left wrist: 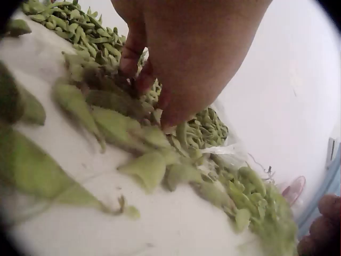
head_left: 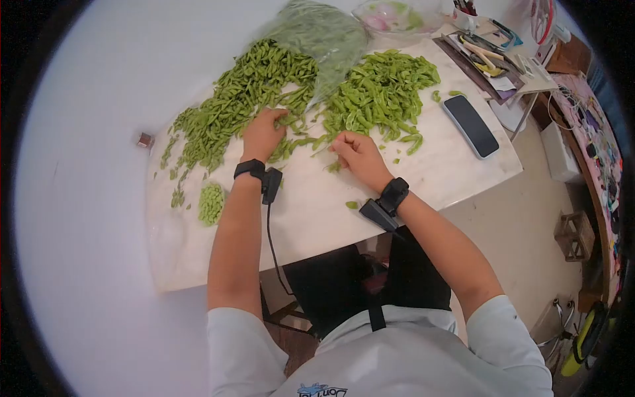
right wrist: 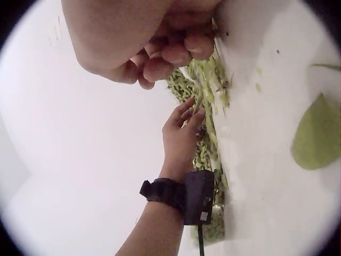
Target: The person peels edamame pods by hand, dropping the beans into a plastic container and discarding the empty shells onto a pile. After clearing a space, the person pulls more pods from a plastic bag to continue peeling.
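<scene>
Over the near edge of the darker heap of green soybean pods [head_left: 228, 109], my left hand [head_left: 263, 134] reaches down with bent fingers. The right wrist view shows a soybean pod [right wrist: 199, 100] between this hand's thumb and fingers. To its right my right hand [head_left: 358, 156] is held above the table, fingers curled in and thumb against the index finger; nothing shows in its grasp. Just beyond it spreads a lighter heap of pods [head_left: 380, 92]. Shelled green beans [head_left: 211, 204] sit in a small clear container left of my left forearm.
A clear plastic bag [head_left: 324, 36] lies over the back of the heaps. A phone [head_left: 471, 127] rests on the table's right side, near tools [head_left: 486, 56] on a side surface. A single pod [head_left: 352, 205] lies near the right wrist. The white wall borders the left.
</scene>
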A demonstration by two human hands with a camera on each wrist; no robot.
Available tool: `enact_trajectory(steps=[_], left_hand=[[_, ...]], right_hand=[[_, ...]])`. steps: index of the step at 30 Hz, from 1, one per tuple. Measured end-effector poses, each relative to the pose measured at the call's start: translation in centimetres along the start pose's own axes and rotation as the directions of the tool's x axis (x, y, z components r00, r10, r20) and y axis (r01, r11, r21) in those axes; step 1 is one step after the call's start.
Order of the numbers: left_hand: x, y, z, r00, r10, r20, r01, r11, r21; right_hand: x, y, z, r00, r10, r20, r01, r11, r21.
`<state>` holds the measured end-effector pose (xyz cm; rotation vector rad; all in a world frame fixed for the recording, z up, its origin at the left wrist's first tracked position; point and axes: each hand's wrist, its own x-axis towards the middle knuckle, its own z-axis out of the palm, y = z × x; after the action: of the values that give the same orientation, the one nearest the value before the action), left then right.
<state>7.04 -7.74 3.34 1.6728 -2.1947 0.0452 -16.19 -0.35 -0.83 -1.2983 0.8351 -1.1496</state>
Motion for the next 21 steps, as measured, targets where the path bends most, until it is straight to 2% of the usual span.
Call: enact_trajectory(steps=[3, 6, 9, 10, 12, 15, 16, 19, 21], left_hand=[[0.1, 0.1, 0.7, 0.994, -0.074, 0.083, 0.082, 0.992, -0.098], [-0.6, 0.6, 0.7, 0.997, -0.034, 0.065, 0.043, 0.989, -0.143], [-1.4, 1.8, 0.3, 0.99, -0.104, -0.099, 0.074, 0.961, -0.266], [-1.8, 2.3, 0.5, 0.986, -0.086, -0.142, 0.018, 0.906, -0.423], [-3.0, 3.4, 1.0, 0.97, -0.074, -0.233, -0.111, 0.717, -0.688], [-6.0, 4.7, 2.6, 0.989, -0.143, 0.043, 0.119, 0.589, -0.8], [-7.2, 6.8, 1.2, 0.982, -0.177, 0.065, 0.165, 0.642, -0.749], [-8.7, 7.4, 2.9, 0.97, -0.213, 0.116, 0.193, 0.385, -0.903], [-9.1, 6.8, 3.5, 0.981, -0.167, 0.101, 0.165, 0.429, -0.888]], right_hand=[[-0.2, -0.2, -0.1, 1.0, -0.005, 0.003, 0.005, 0.999, 0.045], [-0.2, -0.1, -0.3, 0.997, 0.042, -0.064, -0.039, 0.998, 0.056], [0.1, 0.1, -0.4, 0.995, 0.014, -0.094, 0.005, 0.982, 0.191], [0.1, 0.1, -0.5, 0.995, 0.03, -0.1, -0.01, 0.98, 0.198], [0.1, 0.1, -0.6, 0.992, 0.062, -0.112, -0.037, 0.977, 0.212], [-0.2, -0.3, -0.4, 0.998, 0.043, -0.046, -0.037, 0.991, 0.132], [-0.2, -0.5, -0.4, 0.999, 0.036, -0.026, -0.032, 0.993, 0.113], [-0.7, -0.9, -0.4, 0.999, 0.037, 0.026, -0.038, 0.999, 0.039], [-0.8, -1.3, -0.2, 0.996, 0.056, 0.071, -0.055, 0.998, -0.016]])
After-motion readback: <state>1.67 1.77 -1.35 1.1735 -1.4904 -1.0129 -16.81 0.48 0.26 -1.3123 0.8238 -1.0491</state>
